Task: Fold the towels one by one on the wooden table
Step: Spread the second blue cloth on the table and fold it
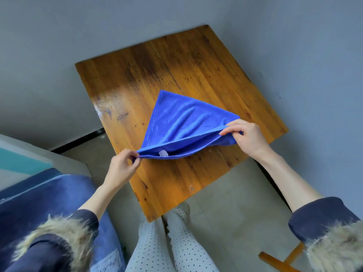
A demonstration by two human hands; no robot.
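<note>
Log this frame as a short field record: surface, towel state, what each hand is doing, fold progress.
surface: wooden table, bare apart from one towel
towel: blue towel, doubled over, far part lying on the table, near edge lifted; a white tag shows between the layers
left hand: left hand pinches the near-left corner
right hand: right hand pinches the near-right corner
fold progress: mid-fold, not yet laid flat
other towels: none in view
</note>
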